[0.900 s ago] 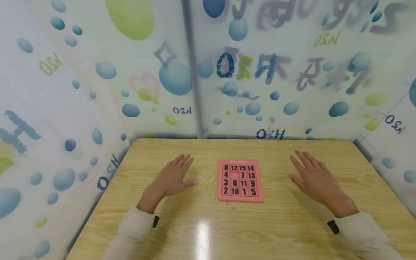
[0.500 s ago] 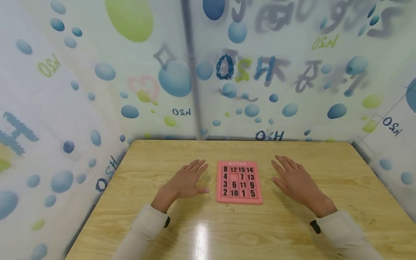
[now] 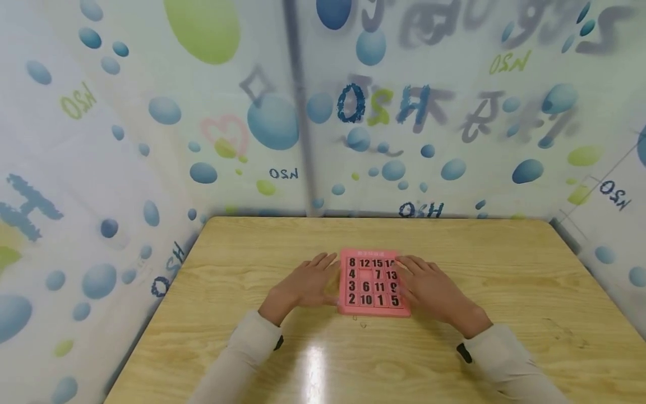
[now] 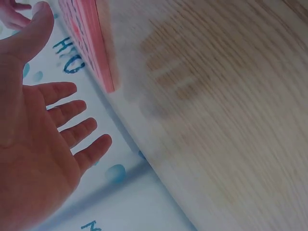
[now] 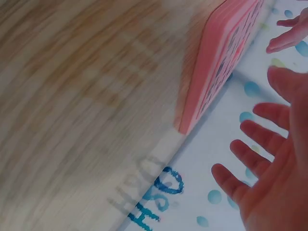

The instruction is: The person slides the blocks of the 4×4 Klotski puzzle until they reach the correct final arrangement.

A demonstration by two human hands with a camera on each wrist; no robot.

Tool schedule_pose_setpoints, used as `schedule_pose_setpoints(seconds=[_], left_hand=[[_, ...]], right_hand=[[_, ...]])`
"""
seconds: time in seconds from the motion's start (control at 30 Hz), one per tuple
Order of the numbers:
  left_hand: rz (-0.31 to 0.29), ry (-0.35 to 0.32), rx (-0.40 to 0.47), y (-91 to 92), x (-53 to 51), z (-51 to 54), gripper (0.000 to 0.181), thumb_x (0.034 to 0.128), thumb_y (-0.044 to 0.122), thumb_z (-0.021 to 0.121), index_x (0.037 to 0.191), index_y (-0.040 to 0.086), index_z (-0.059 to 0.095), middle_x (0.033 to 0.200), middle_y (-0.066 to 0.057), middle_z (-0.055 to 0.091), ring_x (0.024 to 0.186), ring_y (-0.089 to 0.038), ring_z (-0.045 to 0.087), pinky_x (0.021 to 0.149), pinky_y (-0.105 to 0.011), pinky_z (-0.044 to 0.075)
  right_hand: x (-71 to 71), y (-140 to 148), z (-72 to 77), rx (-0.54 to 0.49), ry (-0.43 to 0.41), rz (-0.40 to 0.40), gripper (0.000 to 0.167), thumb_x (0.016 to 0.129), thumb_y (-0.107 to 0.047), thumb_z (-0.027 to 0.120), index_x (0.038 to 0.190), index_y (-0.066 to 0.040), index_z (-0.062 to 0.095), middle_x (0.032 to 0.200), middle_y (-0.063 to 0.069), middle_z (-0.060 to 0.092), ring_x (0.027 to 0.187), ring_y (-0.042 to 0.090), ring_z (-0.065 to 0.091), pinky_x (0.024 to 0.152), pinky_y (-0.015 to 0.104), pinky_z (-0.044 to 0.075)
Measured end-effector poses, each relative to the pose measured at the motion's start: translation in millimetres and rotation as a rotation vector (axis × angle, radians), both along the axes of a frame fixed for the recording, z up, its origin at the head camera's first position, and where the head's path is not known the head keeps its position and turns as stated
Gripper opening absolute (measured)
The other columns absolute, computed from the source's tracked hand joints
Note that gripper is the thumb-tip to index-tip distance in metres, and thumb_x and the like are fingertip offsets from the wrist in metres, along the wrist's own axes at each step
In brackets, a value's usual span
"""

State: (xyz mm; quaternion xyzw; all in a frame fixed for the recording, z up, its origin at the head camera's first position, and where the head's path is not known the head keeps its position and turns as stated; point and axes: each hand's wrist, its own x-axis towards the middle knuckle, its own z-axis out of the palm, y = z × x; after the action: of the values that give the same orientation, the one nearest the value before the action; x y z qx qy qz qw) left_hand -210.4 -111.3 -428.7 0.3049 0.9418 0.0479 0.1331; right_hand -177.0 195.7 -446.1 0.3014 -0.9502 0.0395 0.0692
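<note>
A pink sliding number puzzle (image 3: 372,280) lies flat on the wooden table (image 3: 323,348), its black-numbered tiles facing up and one square vacant in the second row. My left hand (image 3: 308,285) hovers at the puzzle's left edge with fingers extended. Over its right edge, my right hand (image 3: 431,289) covers part of the last column. Both wrist views show spread, nearly straight fingers raised off the tabletop. There the pink frame (image 4: 98,53) stands apart from the left palm, and a gap likewise separates the right fingers from the puzzle's side (image 5: 204,72).
A wall covering (image 3: 232,185) printed with blue and green drops rises behind the table's far edge (image 3: 378,217) and along its sides. Glare (image 3: 315,370) shines on the near tabletop.
Both hands have moved inward from either side to the puzzle's edges, with fingers still extended. The puzzle has stayed in place with the same tile layout.
</note>
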Motion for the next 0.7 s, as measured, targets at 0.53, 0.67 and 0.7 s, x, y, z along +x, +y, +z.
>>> schedule_pose_setpoints(seconds=[0.53,0.67,0.7], left_hand=[[0.017,-0.097,-0.062,15.7,-4.6,-9.6,0.104,0.0859,0.066,0.063,0.161,0.013,0.013,0.168,-0.005,0.006,0.154,-0.028,0.008,0.121,-0.050,0.022],[0.023,-0.114,-0.076,17.2,-5.3,-13.3,0.105,0.0850,0.066,0.064,0.160,0.012,0.014,0.168,-0.005,0.007,0.154,-0.028,0.009,0.122,-0.050,0.022],[0.025,-0.119,-0.076,17.5,-5.4,-14.0,0.105,0.0850,0.065,0.064,0.160,0.011,0.015,0.168,-0.005,0.008,0.154,-0.028,0.009,0.122,-0.049,0.021]], right_hand=[[4.0,-30,-0.8,0.027,-0.158,0.133,0.043,0.102,-0.031,0.054,0.142,-0.014,0.056,0.151,0.010,0.048,0.142,0.036,0.039,0.111,0.062,0.034],[4.6,-36,-2.9,0.026,-0.155,0.158,0.041,0.102,-0.033,0.053,0.139,-0.015,0.059,0.147,0.007,0.052,0.140,0.034,0.041,0.111,0.060,0.035],[4.8,-38,-3.4,0.029,-0.153,0.160,0.041,0.102,-0.033,0.053,0.139,-0.016,0.060,0.147,0.006,0.053,0.140,0.033,0.041,0.111,0.059,0.035]])
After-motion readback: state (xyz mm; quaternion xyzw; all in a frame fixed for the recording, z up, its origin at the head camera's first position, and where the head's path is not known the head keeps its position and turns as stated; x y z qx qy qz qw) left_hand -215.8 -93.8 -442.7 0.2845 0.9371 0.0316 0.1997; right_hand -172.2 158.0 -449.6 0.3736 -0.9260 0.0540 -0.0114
